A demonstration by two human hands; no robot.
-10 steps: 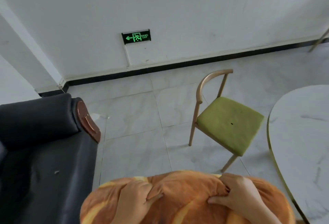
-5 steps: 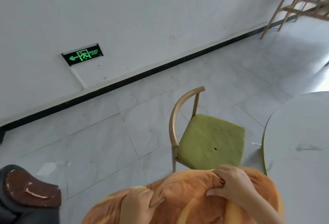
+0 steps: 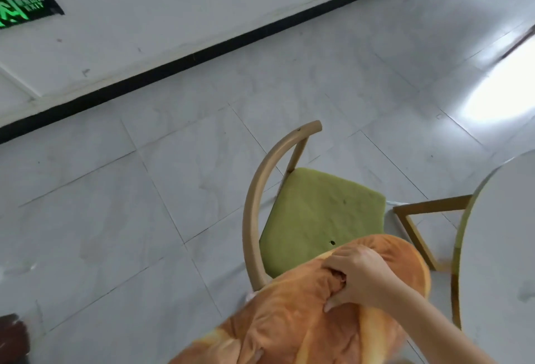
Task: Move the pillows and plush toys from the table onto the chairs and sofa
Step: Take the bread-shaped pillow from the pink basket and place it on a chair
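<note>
Green lettering glows on an exit sign (image 3: 24, 4) cut off at the upper left edge, low on the white wall above a black skirting strip. At the bottom left corner a dark brown shape (image 3: 13, 334) shows only in part and is too blurred to identify. Near the middle stands a chair (image 3: 321, 210) with a curved wooden back and green seat; its near corner is hidden under an orange bread-shaped pillow (image 3: 289, 320), whose lower end runs out of view. The right hand (image 3: 357, 276) bunches the pillow's fabric in a tight grip, fingers curled in. The left hand is not visible. At the right edge, a white round table (image 3: 503, 247) is cut off.
</note>
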